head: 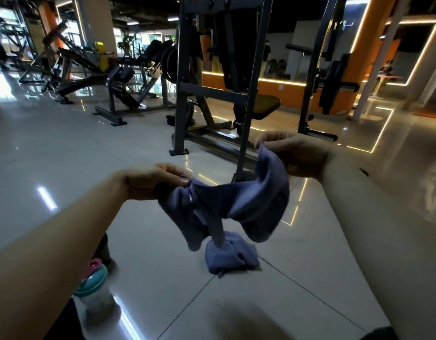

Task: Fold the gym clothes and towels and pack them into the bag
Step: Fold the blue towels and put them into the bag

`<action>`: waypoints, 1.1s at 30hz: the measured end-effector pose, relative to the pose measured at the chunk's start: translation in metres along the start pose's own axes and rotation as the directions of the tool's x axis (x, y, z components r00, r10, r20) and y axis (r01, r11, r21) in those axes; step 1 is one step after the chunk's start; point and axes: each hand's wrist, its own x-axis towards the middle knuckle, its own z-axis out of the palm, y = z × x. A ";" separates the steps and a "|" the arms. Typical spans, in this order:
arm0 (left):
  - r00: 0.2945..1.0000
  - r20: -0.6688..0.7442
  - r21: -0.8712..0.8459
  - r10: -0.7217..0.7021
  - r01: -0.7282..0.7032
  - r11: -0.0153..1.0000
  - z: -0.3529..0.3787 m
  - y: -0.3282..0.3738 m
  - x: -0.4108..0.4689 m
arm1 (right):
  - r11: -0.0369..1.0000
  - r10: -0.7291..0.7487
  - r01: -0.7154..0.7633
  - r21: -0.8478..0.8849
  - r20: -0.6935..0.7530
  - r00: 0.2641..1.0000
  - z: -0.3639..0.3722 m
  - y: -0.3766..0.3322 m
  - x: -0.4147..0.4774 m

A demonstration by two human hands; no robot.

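I pinch the towel (226, 207) at two corners, left hand (153, 181) and right hand (295, 155) both clamped on cloth, lifting it off the floor (113, 155) to spread for folding.

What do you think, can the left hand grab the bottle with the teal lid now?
Probably not yet. The left hand pinches the purple towel, so it's busy. The shaker bottle stands on the floor under that forearm with nothing covering it, so a freed hand could likely reach it.
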 end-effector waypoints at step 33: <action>0.682 -0.596 0.399 0.424 -0.207 0.893 0.048 0.010 0.039 | 0.868 0.103 -0.171 -0.466 -0.167 0.981 0.025 0.032 0.045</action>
